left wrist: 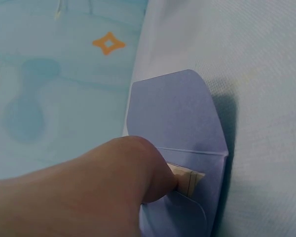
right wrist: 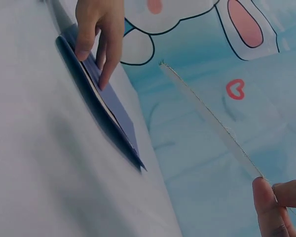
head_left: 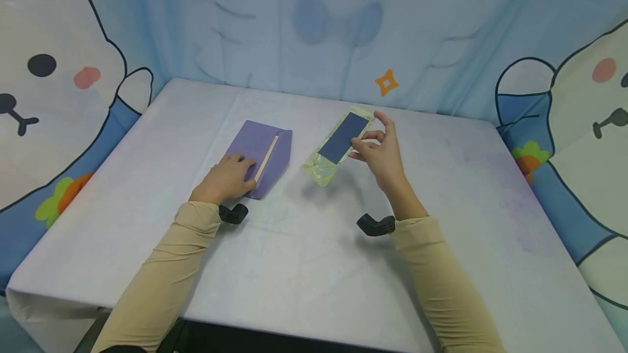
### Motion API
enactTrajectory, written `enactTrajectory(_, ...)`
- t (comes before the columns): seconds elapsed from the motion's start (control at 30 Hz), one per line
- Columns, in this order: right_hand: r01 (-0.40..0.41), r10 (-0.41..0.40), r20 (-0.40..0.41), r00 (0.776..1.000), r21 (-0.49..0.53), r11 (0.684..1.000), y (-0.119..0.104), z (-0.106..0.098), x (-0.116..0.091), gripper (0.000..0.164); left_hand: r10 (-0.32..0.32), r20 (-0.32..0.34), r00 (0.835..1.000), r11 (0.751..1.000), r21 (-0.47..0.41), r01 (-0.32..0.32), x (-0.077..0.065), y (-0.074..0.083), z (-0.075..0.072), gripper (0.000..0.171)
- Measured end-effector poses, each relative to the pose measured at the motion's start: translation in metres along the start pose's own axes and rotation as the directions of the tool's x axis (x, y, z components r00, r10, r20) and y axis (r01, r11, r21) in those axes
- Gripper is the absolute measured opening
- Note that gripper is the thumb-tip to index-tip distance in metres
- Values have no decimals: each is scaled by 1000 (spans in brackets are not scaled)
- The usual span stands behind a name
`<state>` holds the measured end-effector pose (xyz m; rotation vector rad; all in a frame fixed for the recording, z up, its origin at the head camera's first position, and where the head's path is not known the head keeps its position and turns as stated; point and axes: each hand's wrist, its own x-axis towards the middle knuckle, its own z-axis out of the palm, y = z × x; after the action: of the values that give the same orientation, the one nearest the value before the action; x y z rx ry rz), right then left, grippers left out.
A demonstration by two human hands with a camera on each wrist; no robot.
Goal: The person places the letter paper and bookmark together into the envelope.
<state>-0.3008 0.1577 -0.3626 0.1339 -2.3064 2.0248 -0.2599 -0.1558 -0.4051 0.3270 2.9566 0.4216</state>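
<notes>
A purple paper envelope (head_left: 252,140) lies flap open on the table, with a cream-coloured paper edge (head_left: 267,158) showing in its slot. My left hand (head_left: 224,180) rests on it, fingers stretched over the paper; in the left wrist view the thumb (left wrist: 158,180) dips into the slot against the cream paper (left wrist: 189,181). To the right, my right hand (head_left: 385,162) pinches the long edge of a flat yellow-green patterned strip with a dark blue rectangle (head_left: 343,138) on it, raised above the table. Edge-on in the right wrist view, the strip (right wrist: 212,121) looks thin and frayed.
A white cloth covers the table (head_left: 294,266). Behind it and at both sides hangs a blue printed curtain (head_left: 275,26) with cartoon figures. A small black camera mount (head_left: 375,226) sits at the right wrist, and another (head_left: 233,214) at the left.
</notes>
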Motion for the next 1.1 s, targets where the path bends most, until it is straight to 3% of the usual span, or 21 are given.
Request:
enactTrajectory(0.3, 47, -45, 48, 998, -45, 998, 9, 20, -3, 83, -7, 4, 1000, 1000, 5, 7, -1, -1, 0, 58)
enactTrajectory(1.1, 16, -13, 32, 999, -93, 996, 30, 52, -4, 83, -13, -15, 1000, 1000, 17, 13, 2, 1, 3, 57)
